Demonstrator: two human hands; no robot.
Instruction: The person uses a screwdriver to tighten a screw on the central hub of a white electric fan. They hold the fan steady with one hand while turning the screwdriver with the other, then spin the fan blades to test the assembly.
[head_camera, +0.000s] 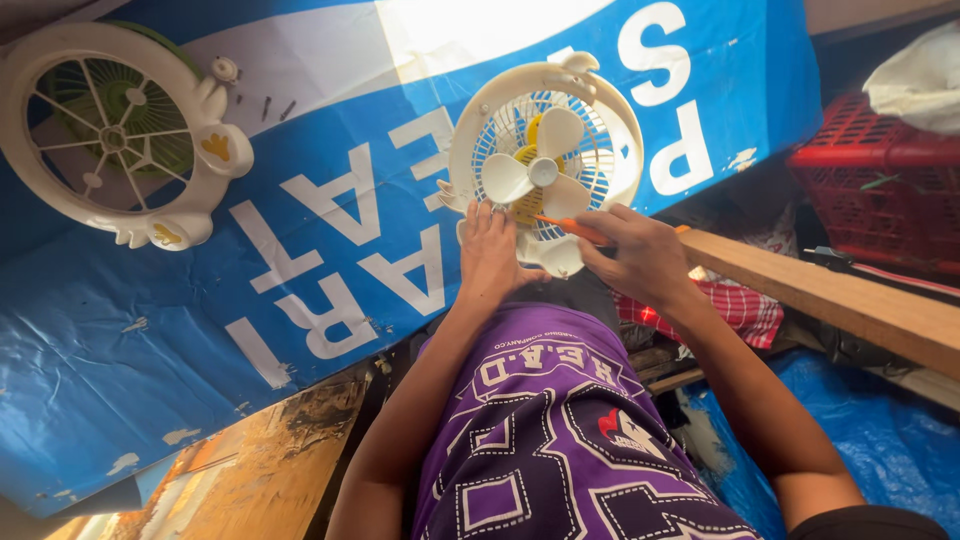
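A small cream fan (545, 160) with three blades and a blue rear grille lies on a blue printed banner (330, 230). My left hand (488, 252) presses on the fan's lower left rim, fingers flat. My right hand (640, 255) grips an orange-handled screwdriver (572, 227), whose tip points left toward the fan's hub, just under the blades.
A detached cream front fan guard (115, 135) with a green grille lies at the far left, small screws (275, 108) beside it. A wooden plank (840, 300) runs along the right, a red plastic crate (880, 185) behind it. Checked cloth (735, 305) sits under the plank.
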